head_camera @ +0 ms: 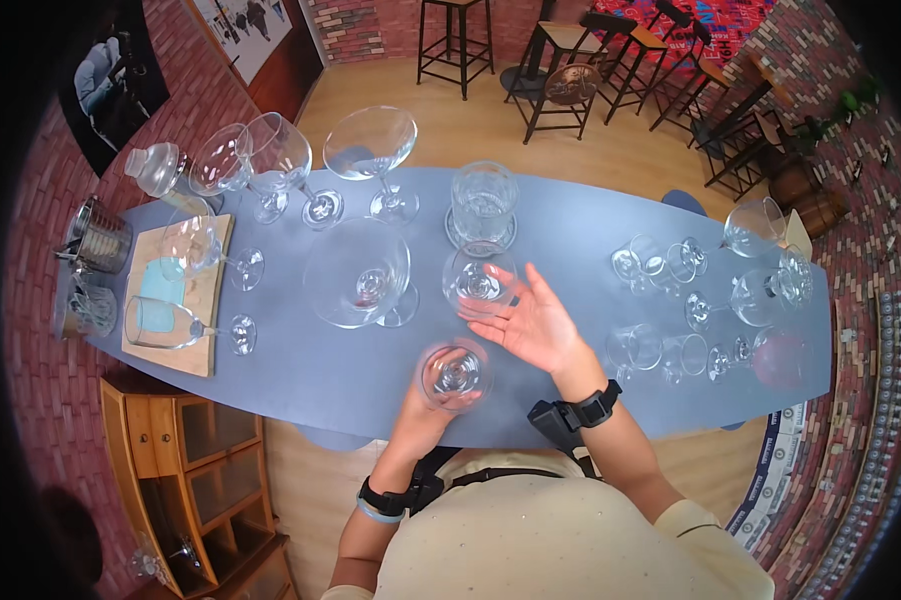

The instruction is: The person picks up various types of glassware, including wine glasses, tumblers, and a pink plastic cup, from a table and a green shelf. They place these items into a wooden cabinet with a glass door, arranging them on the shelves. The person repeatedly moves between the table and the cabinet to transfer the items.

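My left hand (pixel 424 416) is around a clear stemmed glass (pixel 456 376) near the front edge of the table; fingers show through its bowl. Just beyond it, my right hand (pixel 536 326) is spread, palm turned up and thumb apart. Its blurred fingertips overlap a second clear stemmed glass (pixel 480 279), seen through the bowl; whether they touch it is unclear. Behind that glass stands a cut-glass tumbler (pixel 484 195) on a round glass base. A large wide-bowled glass (pixel 345 274) is to the left of both hands.
Stemmed glasses (pixel 278 154) and a cocktail shaker (pixel 154 171) line the back left. A wooden board (pixel 208 341), holding a turquoise item (pixel 161 289), lies near a metal bucket (pixel 101 234). Several glasses (pixel 649 345) crowd the right side of the grey-blue table (pixel 293 390).
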`<action>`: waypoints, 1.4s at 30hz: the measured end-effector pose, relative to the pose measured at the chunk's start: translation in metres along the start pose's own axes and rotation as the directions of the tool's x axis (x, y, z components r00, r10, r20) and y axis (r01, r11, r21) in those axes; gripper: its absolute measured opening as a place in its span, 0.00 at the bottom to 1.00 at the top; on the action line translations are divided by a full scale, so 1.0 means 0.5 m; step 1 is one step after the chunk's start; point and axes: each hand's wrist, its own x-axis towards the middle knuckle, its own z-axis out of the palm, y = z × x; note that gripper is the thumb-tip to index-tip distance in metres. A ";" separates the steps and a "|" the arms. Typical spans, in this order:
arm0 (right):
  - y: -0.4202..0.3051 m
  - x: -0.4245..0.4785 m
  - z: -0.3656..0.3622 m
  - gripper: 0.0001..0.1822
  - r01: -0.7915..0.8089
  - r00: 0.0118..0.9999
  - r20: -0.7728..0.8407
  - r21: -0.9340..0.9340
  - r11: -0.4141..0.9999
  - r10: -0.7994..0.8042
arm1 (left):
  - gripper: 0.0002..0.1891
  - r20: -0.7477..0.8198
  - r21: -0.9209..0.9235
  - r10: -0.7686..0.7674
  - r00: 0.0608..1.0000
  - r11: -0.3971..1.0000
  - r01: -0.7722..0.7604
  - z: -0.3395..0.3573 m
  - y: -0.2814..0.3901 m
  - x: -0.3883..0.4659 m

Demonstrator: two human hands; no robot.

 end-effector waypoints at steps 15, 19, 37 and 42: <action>0.041 -0.063 -0.014 0.31 -0.188 0.982 -0.023 -0.053 0.981 0.187 | 0.12 -0.290 0.105 0.002 0.957 0.994 0.030 0.089 -0.063 -0.072; 0.039 -0.111 -0.019 0.35 -0.177 0.978 0.041 -0.340 0.924 0.202 | 0.13 -0.440 0.228 0.045 0.897 0.972 0.063 0.119 -0.072 -0.161; 0.442 -0.294 0.126 0.38 -0.304 0.555 0.363 -0.749 0.589 0.748 | 0.17 -0.938 0.236 0.275 0.210 0.952 -0.192 0.193 -0.258 -0.700; 0.710 -0.417 0.147 0.37 -0.261 0.349 0.244 -0.902 0.344 0.905 | 0.12 -0.961 0.269 0.269 -0.065 0.963 0.005 0.237 -0.340 -0.967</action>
